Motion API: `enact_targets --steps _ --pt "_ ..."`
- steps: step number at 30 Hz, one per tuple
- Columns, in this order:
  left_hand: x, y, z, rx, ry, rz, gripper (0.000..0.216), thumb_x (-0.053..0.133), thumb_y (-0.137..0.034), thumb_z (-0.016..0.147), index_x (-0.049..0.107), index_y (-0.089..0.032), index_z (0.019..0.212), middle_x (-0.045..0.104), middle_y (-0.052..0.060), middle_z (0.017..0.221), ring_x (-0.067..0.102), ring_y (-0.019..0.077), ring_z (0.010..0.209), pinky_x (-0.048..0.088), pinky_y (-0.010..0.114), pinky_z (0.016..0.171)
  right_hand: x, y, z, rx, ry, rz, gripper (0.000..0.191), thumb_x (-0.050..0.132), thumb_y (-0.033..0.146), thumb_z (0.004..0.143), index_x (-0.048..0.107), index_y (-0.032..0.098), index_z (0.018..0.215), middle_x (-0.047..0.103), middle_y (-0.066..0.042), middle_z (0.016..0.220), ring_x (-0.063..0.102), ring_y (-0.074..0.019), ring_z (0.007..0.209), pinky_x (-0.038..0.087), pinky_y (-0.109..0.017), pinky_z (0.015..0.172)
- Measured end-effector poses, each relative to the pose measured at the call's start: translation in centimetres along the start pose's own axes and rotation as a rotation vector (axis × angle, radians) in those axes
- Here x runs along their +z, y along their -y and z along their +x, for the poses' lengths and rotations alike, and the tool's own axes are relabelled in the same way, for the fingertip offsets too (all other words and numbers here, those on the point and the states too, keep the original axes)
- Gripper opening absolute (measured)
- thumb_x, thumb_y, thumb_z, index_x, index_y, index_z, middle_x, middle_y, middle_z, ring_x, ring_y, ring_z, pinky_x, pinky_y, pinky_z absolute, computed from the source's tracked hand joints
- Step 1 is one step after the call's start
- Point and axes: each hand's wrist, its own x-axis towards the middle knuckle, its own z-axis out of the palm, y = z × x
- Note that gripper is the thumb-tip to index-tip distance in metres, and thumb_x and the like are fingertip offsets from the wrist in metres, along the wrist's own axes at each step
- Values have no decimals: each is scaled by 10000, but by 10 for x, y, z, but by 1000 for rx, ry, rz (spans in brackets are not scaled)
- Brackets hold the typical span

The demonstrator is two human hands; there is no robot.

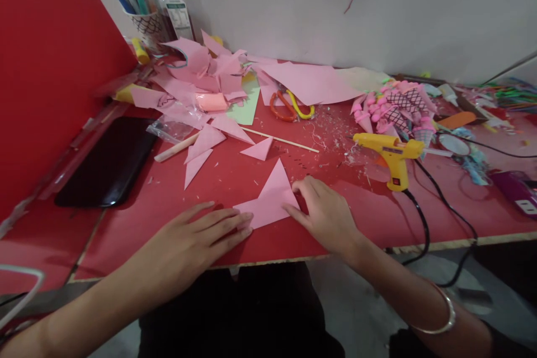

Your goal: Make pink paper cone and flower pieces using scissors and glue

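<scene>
The pink paper [273, 201] lies near the front edge of the red tabletop [146, 240]. My right hand [329, 217] pinches its right side; my left hand [199, 239], fingers extended, steadies its left end. Probably I'm folding; the next move calls for even pressure.
</scene>
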Motion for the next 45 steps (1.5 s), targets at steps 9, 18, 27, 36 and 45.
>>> enact_targets --steps 9,18,27,36,45 --pt "3 0 -2 -9 46 -29 330 383 -197 848 538 -271 1130 581 -41 1166 508 115 1055 301 265 958 -6 22 -13 -418 69 152 265 420 248 858 552 191 1081 580 -46 911 466 -161 841 354 -301 805" --pt "4 7 -11 2 61 -73 424 344 -118 833 473 -303 1192 566 -45 1185 491 124 1086 311 301 969 -6 17 -15 -202 143 269 276 399 346 854 623 282 1002 546 -61 1002 434 -194 941 394 -331 776" --pt "5 8 -12 24 15 -39 495 318 -49 786 487 -306 1174 560 -70 1188 498 123 1077 328 299 948 -15 -8 -29 25 131 249 246 455 355 828 663 287 941 512 -75 1052 428 -213 990 388 -386 831" --pt "3 11 -14 95 30 5 532 339 -19 722 486 -253 1177 540 -62 1214 483 120 1087 346 263 930 -13 -15 -39 32 112 245 299 431 398 830 656 256 968 565 -83 1045 477 -208 968 406 -389 826" --pt "-3 4 13 -76 89 -183 293 410 -130 791 560 -240 1017 629 -5 1001 551 152 893 439 283 802 -10 -15 3 -213 271 327 314 517 377 791 593 193 1034 598 -56 1023 492 -187 931 385 -373 865"
